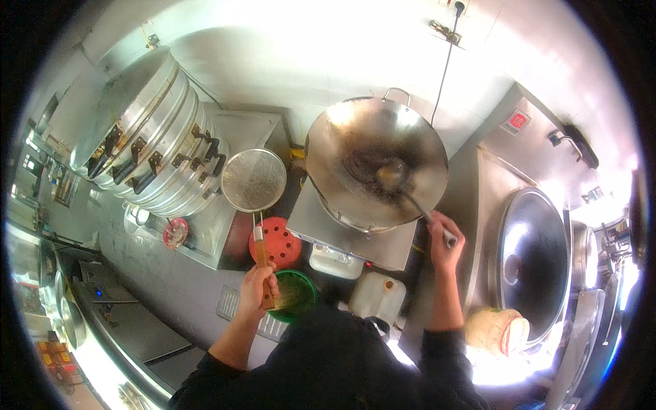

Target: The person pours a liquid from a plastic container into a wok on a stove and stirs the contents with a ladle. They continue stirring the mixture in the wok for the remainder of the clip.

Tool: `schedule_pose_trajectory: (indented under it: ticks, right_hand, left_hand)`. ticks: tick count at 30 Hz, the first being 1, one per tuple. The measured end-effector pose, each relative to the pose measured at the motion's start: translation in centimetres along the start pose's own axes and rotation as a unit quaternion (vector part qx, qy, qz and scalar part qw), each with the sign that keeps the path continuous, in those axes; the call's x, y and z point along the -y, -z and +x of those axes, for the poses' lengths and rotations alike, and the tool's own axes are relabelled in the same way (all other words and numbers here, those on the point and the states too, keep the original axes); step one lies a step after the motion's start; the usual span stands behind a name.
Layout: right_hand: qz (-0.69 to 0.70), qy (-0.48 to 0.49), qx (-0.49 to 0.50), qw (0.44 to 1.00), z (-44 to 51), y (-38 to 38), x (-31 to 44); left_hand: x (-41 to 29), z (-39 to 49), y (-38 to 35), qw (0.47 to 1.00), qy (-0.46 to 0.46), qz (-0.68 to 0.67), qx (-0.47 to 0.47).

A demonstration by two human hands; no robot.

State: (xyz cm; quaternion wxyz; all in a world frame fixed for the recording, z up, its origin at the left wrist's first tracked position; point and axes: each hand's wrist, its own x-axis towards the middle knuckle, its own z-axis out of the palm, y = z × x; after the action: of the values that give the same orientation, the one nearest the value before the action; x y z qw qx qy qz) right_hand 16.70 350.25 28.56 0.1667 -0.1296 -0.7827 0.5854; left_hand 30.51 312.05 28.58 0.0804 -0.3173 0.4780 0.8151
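My left hand [259, 289] grips the wooden handle of a round wire-mesh skimmer [254, 179], held out to the left of the wok and above a red perforated lid or stool [277, 243]. My right hand [447, 236] is closed around the metal handle of a ladle [417, 204]. The ladle's bowl dips into the bottom of a large, scorched metal wok [333, 128], and what lies in it is blurred. Beneath the wok is a steel cooker [387, 241].
Stacked aluminium steamers [164, 138] with dark handles stand on a steel counter at left, near a small red bowl [175, 233]. On the floor are a green basin [294, 300] and a plastic jerrycan [378, 297]. A large dark pan or lid [535, 266] occupies the right counter.
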Motion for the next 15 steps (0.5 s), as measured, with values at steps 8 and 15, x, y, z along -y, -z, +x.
schedule_pose_trajectory:
  ticks: [8, 15]
  right_hand:
    - [-0.035, 0.094, 0.079, 0.992, 0.7, -1.0, -1.7]
    - [0.052, 0.072, 0.117, 0.989, 0.7, -1.1, -0.8]
  left_hand:
    - [-1.2, -0.6, 2.1, 0.999, -0.005, -0.005, -0.043]
    - [-0.1, -1.0, 4.2, 1.000, 0.014, -0.011, -0.013]
